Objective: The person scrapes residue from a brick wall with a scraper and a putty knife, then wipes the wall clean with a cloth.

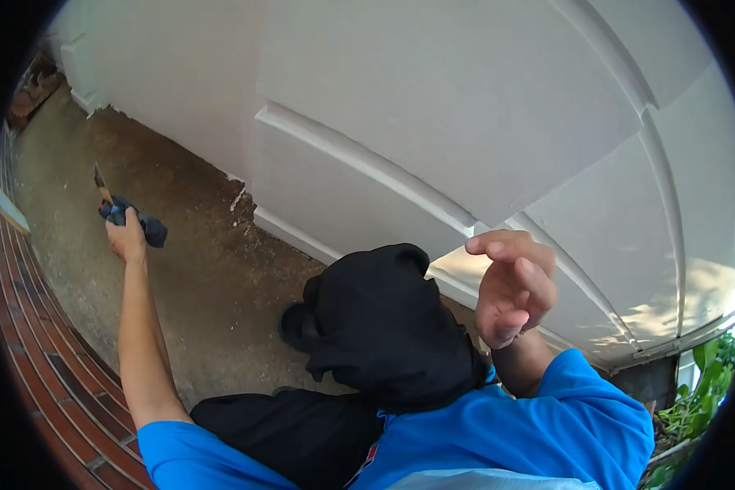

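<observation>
My left hand (127, 238) reaches far out to the left over the concrete floor, closed around a dark hand tool (149, 228). A narrow orange-tan piece with a thin, pointed blade-like tip (97, 177) sticks out from the tool's far end, and a small red spot shows on its body. Near the white wall panel (367, 220), my right hand (516, 286) is raised in front of my shoulder. Its fingers are curved and apart, with nothing between them. My bent knee in black trousers (392, 327) lies between both hands.
Along the white wall's ragged lower edge, the concrete floor (212, 327) is stained dark, with small flakes scattered on it. Red brick paving (41, 359) curves along the left. A white strip (8, 210) lies there. Green leaves (710, 384) show at the right.
</observation>
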`<action>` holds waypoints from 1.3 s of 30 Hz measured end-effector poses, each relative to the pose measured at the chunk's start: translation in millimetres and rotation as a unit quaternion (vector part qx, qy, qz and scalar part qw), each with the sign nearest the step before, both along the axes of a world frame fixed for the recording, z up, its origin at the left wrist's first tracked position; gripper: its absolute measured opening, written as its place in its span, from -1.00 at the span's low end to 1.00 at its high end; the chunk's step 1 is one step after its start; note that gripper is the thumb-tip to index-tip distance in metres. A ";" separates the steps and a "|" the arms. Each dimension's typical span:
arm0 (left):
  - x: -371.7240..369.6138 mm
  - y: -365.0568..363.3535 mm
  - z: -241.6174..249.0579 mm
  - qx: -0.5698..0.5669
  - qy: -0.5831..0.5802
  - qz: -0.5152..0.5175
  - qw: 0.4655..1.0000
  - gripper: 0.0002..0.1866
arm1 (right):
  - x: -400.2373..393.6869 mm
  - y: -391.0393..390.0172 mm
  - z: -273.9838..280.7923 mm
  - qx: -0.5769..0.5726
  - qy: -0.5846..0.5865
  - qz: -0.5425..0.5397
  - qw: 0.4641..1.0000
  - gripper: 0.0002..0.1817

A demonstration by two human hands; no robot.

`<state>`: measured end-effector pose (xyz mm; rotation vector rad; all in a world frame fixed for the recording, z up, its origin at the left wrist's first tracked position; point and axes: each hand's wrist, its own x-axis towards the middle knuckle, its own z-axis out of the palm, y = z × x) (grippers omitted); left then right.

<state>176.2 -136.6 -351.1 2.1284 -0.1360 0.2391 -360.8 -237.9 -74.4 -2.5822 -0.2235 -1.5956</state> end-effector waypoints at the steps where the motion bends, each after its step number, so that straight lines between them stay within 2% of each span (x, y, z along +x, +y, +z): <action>1: -3.8 -2.7 4.5 0.010 0.012 0.003 1.000 -0.30 | -0.4 2.9 -2.9 0.023 -0.002 -0.004 1.000 -0.37; 3: -6.5 -3.9 12.3 0.027 0.024 0.005 0.999 -0.28 | 4.9 7.2 -0.9 0.066 -0.011 -0.001 0.998 -0.41; 7: -1.3 -15.3 8.0 0.034 0.017 -0.001 0.999 -0.29 | 25.7 11.8 26.7 0.128 0.094 -0.005 0.987 -0.44; 10: -12.8 -10.6 22.2 0.028 0.018 -0.013 0.999 -0.31 | 83.0 -1.5 44.9 0.144 0.263 0.053 0.952 -0.62; 13: -12.8 0.2 27.3 0.048 0.022 0.010 0.999 -0.33 | 140.0 -16.1 26.4 0.079 0.403 0.086 0.908 -0.75; 16: -23.8 20.7 32.6 0.065 0.024 0.024 0.997 -0.37 | 162.8 -9.7 7.4 -0.035 0.463 0.101 0.880 -0.74; 20: -17.1 53.5 32.2 0.068 0.036 0.051 0.996 -0.40 | 176.8 -5.7 -14.3 0.094 0.539 0.267 0.793 -0.72; 21: -15.3 60.7 33.1 0.069 0.051 0.061 0.994 -0.40 | 181.3 -16.4 -20.5 0.114 0.555 0.272 0.778 -0.67; 24: -19.9 87.3 50.1 0.069 0.072 0.095 0.990 -0.45 | 188.5 -57.4 -49.6 0.153 0.530 0.264 0.791 -0.56; 27: -34.8 117.0 71.9 0.037 0.094 0.107 0.989 -0.51 | 187.2 -81.4 -71.0 0.268 0.511 0.222 0.786 -0.56; 30: -44.9 125.8 88.8 0.009 0.088 0.102 0.991 -0.57 | 177.6 -88.9 -95.9 0.360 0.495 0.251 0.750 -0.55; 33: -49.3 125.6 113.8 -0.041 0.059 0.107 0.992 -0.63 | 172.7 -88.9 -104.4 0.339 0.513 0.292 0.733 -0.55; 36: -30.7 132.5 142.7 -0.088 0.049 0.048 0.994 -0.63 | 171.2 -79.8 -104.6 0.337 0.509 0.318 0.725 -0.56; 38: -44.5 125.4 168.0 -0.053 0.029 -0.006 0.998 -0.65 | 171.1 -76.0 -102.9 0.323 0.507 0.341 0.722 -0.56; 39: -58.2 120.3 172.2 -0.083 0.045 -0.006 0.996 -0.65 | 170.1 -75.0 -101.8 0.310 0.501 0.343 0.732 -0.57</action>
